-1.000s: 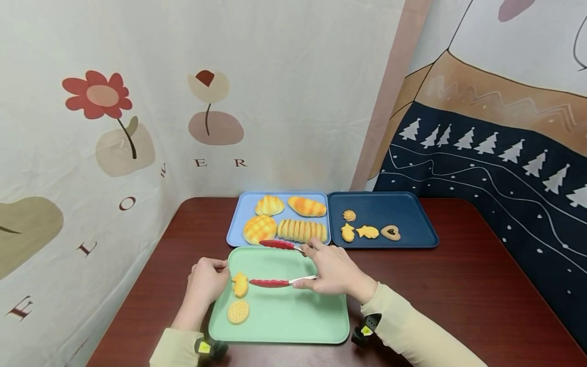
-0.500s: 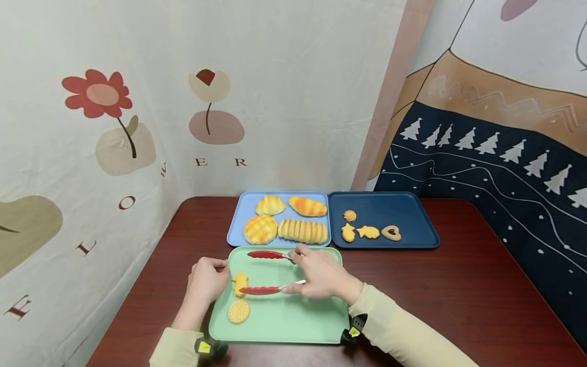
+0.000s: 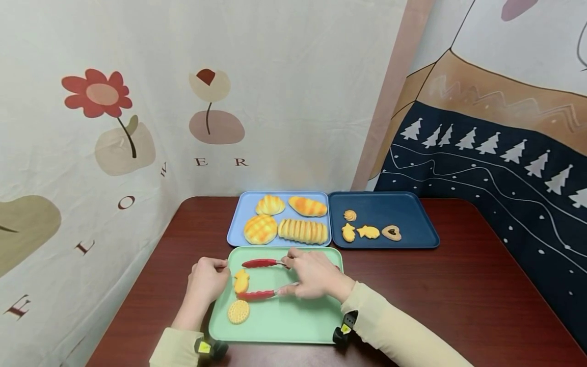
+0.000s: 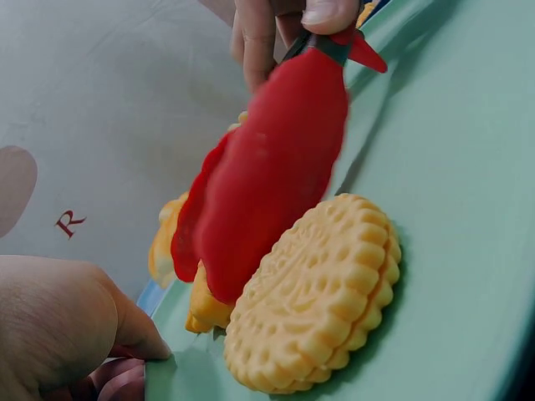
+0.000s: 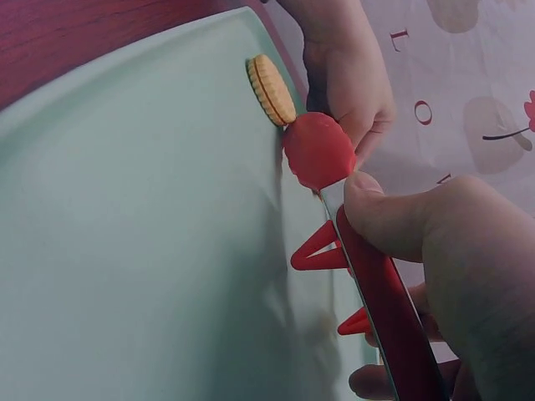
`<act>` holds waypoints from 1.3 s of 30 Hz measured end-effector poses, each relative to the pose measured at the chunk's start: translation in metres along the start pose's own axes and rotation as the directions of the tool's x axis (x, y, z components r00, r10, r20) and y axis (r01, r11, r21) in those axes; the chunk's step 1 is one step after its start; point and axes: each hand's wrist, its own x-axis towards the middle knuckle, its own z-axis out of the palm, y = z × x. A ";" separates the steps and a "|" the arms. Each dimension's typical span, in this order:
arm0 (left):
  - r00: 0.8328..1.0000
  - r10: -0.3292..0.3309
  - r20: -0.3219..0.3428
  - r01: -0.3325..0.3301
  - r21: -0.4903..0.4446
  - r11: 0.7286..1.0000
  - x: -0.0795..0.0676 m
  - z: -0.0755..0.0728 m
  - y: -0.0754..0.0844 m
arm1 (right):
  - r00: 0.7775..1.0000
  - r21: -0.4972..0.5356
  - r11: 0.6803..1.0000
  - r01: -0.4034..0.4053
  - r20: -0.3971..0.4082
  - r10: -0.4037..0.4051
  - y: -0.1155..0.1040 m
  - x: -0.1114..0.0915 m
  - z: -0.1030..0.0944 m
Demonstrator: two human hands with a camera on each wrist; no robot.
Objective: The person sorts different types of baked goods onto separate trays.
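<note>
My right hand (image 3: 313,275) holds a pair of red tongs (image 5: 380,301), thumb on one arm and fingers on the other. In the head view the tips are spread, one beyond and one on the near side of a yellow fish-shaped biscuit (image 3: 241,281). Whether they touch it I cannot tell. A round ridged biscuit (image 4: 313,296) lies nearer me on the green tray (image 3: 284,326). My left hand (image 3: 207,280) pinches the tray's left rim with thumb and fingers. In the left wrist view the red tips hide most of the fish biscuit.
Behind the green tray stands a light blue tray (image 3: 235,232) with several breads, such as a croissant (image 3: 270,205) and a round bun (image 3: 260,229). To its right, a dark blue tray (image 3: 390,206) bears several biscuits, one a heart (image 3: 391,233). All stand on a brown table (image 3: 468,285).
My right hand has brought the spread tongs left and towards me, until the tips stand either side of the fish biscuit. My left hand stays on the rim.
</note>
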 end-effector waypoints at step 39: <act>1.000 -0.009 0.001 0.009 -0.008 1.000 0.000 0.001 -0.002 | 0.999 0.031 0.999 0.017 0.039 -0.018 -0.003 0.013 0.003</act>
